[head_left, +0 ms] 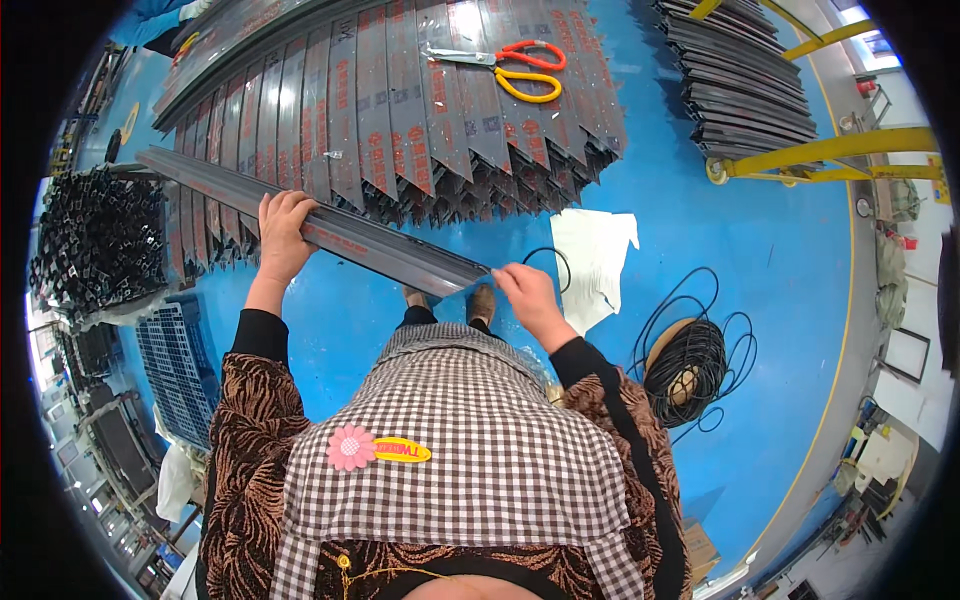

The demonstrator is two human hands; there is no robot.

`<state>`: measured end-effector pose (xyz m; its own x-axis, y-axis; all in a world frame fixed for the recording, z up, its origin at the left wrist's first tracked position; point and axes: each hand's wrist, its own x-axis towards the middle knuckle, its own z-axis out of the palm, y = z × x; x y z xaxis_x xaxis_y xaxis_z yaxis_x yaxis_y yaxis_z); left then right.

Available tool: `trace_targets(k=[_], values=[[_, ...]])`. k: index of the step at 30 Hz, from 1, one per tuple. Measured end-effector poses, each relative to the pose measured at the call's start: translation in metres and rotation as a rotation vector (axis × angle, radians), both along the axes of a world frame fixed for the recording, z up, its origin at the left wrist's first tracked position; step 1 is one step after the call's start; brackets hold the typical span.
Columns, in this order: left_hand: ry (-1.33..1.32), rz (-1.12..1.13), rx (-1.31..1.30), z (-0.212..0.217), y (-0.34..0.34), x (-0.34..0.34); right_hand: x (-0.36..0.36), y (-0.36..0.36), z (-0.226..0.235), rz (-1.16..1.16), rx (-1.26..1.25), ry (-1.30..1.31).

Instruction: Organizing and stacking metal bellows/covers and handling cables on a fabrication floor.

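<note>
My left hand (pixel 283 232) grips a long dark grey metal profile (pixel 330 225) that runs from the upper left down to the right, above the blue floor. At the profile's near end, my right hand (pixel 527 295) pinches something thin; a black rubber cord (pixel 548 256) loops just beside the fingers. I cannot tell whether the fingers hold the cord or the profile's protective film. Behind the profile lies a fanned row of several similar profiles (pixel 400 110) with red printed film.
Red and yellow scissors (pixel 525 68) rest on the fanned profiles. A coil of black cord (pixel 690 365) sits at the right, white paper (pixel 592 262) beside it. Another profile stack (pixel 745 85) lies on a yellow cart at upper right. Dark brackets (pixel 95 240) are piled at left.
</note>
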<state>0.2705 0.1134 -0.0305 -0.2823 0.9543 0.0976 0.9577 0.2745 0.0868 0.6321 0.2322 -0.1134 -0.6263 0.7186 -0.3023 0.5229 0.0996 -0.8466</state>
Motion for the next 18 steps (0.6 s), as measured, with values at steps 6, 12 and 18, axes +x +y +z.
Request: trace_targets(k=[6,12,18], values=[[0.021,0.0,0.046,-0.001,-0.001,-0.004,0.044,0.004,-0.007,-0.021,0.085,0.142],[0.003,-0.014,0.086,-0.005,0.0,-0.004,0.001,0.0,0.01,-0.026,-0.05,0.092],[0.002,0.029,0.073,-0.008,-0.011,-0.007,0.029,0.0,-0.003,0.028,0.093,0.144]])
